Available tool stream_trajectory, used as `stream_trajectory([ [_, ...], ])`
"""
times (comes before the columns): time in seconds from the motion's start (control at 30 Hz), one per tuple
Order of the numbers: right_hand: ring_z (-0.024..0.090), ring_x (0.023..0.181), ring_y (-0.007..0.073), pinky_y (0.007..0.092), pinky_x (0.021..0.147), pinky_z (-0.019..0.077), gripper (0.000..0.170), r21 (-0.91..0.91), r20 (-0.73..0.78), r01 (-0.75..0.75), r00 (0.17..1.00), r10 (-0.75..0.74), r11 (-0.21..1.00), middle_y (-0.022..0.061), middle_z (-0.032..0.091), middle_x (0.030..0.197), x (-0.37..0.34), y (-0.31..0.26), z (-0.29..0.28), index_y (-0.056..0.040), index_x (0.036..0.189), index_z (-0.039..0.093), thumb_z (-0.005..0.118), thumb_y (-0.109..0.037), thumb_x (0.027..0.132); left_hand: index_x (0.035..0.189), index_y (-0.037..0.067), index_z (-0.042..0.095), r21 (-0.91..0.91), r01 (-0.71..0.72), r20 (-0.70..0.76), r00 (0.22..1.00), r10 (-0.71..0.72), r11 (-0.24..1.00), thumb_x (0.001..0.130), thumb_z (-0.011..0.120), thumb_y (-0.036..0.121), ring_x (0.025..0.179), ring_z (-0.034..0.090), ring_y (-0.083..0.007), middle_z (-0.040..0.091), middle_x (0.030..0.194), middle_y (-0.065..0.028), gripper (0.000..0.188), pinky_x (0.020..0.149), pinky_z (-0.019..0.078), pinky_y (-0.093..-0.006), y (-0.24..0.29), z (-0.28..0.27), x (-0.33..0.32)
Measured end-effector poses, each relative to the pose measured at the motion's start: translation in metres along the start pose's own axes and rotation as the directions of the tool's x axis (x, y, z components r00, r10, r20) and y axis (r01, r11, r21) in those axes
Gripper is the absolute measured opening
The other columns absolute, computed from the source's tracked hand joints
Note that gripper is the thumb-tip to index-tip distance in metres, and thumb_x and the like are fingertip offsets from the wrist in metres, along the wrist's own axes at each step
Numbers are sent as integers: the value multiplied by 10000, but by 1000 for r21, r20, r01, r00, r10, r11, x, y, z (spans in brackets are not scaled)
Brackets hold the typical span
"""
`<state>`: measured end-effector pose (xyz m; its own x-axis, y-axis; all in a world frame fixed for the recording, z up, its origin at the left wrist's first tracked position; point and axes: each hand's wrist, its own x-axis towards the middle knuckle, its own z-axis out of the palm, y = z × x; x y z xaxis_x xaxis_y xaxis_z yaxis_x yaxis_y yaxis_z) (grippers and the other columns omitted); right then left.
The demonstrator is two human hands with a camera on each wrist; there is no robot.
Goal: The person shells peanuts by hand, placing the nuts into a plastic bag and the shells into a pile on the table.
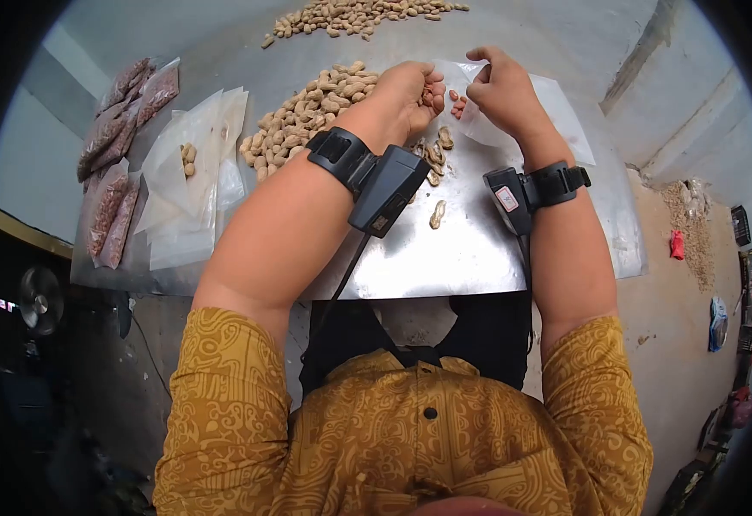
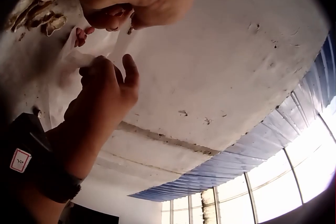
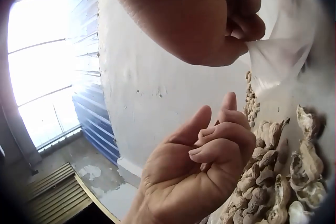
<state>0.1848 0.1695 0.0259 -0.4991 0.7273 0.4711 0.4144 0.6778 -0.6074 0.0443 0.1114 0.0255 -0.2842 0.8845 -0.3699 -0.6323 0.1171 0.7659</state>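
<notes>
My left hand (image 1: 406,99) curls its fingers round several reddish shelled peanut kernels (image 1: 432,93), just left of the bag. My right hand (image 1: 505,96) pinches the edge of a clear plastic bag (image 3: 281,58) between thumb and finger. A few more kernels (image 1: 457,105) lie at the bag's near side, between the two hands. In the right wrist view, the left hand (image 3: 205,166) is palm up with bent fingers, below the bag, and its kernels are hidden there. Broken peanut shells (image 1: 434,159) lie on the metal table under the left wrist.
A heap of unshelled peanuts (image 1: 307,112) lies left of the left hand, with another pile (image 1: 350,15) at the far edge. Flat plastic bags (image 1: 178,181) and filled bags of kernels (image 1: 118,129) are at the left. A single shell (image 1: 438,215) sits near the front edge.
</notes>
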Motion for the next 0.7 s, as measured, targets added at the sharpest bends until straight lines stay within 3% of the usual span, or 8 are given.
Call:
stream_trajectory([
  [0.07,562,625,191,305,631,469,407,32,6,2,1000,-3,999,77,572,676,1,-1,1,3,1092,550,556,-42,688,963,-58,492,-67,-30,-108,994,22,997,942,423,201,575,415,-128,467,736,-89,269,500,430,-242,-2,11,6],
  [0.17,563,626,190,303,632,467,407,28,-11,25,1000,-25,999,75,573,675,0,-3,2,4,1088,552,555,-44,684,1006,-48,468,-42,-25,-58,998,23,999,951,380,267,654,463,-192,460,763,-108,332,638,478,-391,-6,7,36],
  [0.27,568,633,190,300,636,466,409,14,-12,16,1000,-16,1000,76,579,678,1,-4,-1,4,1087,554,553,-46,682,1095,-45,436,88,-46,-95,994,54,995,957,337,317,868,519,-273,510,913,-178,401,825,430,-492,-2,25,21],
  [0.37,573,638,190,299,639,467,413,16,-12,17,1000,-17,1000,79,584,680,2,-1,-1,3,1091,555,556,-48,681,1142,-40,454,190,-54,-84,994,71,980,960,319,347,1092,467,-321,498,1117,-236,448,964,325,-518,2,28,16],
  [0.47,577,638,189,298,632,468,417,20,1,15,1000,-15,1000,80,588,682,0,-3,-1,-1,1095,558,564,-51,680,1170,-17,488,266,-89,-27,995,99,960,959,328,367,1165,432,-313,497,1210,-207,466,996,294,-508,9,17,4],
  [0.57,577,633,186,296,626,470,420,64,85,-71,994,66,995,80,590,686,-3,-12,-5,-3,1096,560,573,-55,679,1136,17,540,256,-224,30,974,223,940,955,362,372,1098,487,-263,543,1149,-126,437,956,362,-463,19,-8,-20],
  [0.7,600,667,205,306,642,478,426,-13,132,-64,989,65,998,98,613,706,-6,-16,-2,-11,1097,559,579,-65,675,1126,43,556,135,-435,4,899,439,890,949,415,334,929,538,-181,563,1032,-63,368,814,443,-347,34,-62,-37],
])
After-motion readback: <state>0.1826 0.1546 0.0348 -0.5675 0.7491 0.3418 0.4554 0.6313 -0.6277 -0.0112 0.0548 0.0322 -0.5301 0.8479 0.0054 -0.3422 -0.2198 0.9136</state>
